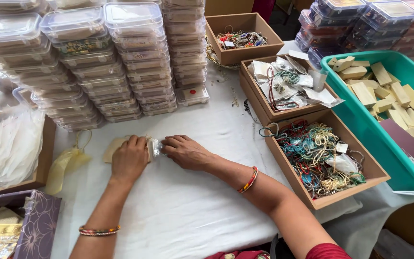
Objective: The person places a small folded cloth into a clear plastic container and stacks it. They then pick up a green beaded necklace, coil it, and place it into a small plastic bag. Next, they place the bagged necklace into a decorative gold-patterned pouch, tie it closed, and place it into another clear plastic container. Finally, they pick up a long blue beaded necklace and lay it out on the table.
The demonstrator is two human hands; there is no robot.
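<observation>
On the white tablecloth (192, 211), all places reckoned from the small clear packet at its middle:

Cloth: white, covers the table, lies under everything listed.
Clear boxes (92, 62): lidded, in tall stacks, beyond the packet and to its left.
Teal bin (360, 120): well to the right; holds pale wooden blocks and a dark flat card.
Cardboard trays (360, 165): three in a row, between packet and bin; the nearest is heaped with beaded strings, the middle one with packeted pieces, the far one with bangles.
White pouches (15, 144): piled in a tray well to the left.
Yellow sheer pouch (68, 160): lying flat, near on the left.
Left hand (130, 158): palm down, fingers curled over a tan card (113, 146) just left of the packet, pressing it to the cloth.
Right hand (185, 151): fingertips pinched together on the packet's right edge.
Clear packet (155, 148): between the two hands, touching both, resting on the cloth.
Handling, judged: light, thin, soft plastic; likely slippery and easily creased. Best taken by its edges with fingertips, the card steadied flat beneath.
</observation>
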